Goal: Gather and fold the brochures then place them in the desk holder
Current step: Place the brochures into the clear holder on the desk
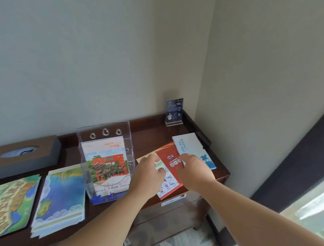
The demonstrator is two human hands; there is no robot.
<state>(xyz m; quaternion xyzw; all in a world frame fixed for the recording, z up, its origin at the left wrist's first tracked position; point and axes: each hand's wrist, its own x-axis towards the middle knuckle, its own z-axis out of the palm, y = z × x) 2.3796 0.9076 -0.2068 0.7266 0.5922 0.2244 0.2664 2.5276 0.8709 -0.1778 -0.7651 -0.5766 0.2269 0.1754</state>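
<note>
A clear acrylic desk holder (104, 129) stands on the dark wooden desk (150, 136) with a brochure (108, 168) showing a red gate inside it. To its right lies a red and white brochure (171, 159), opened flat. My left hand (147, 176) rests on its left part and my right hand (196, 172) on its right part, fingers curled on the paper. A white and blue brochure (191, 145) lies under the right hand's far side. Whether either hand pinches the paper is unclear.
A stack of blue map brochures (60, 198) and a green illustrated sheet (12, 203) lie left of the holder. A brown tissue box (25, 155) sits at the back left, a small blue sign stand (174, 111) in the back corner. Drawers (172, 215) are below.
</note>
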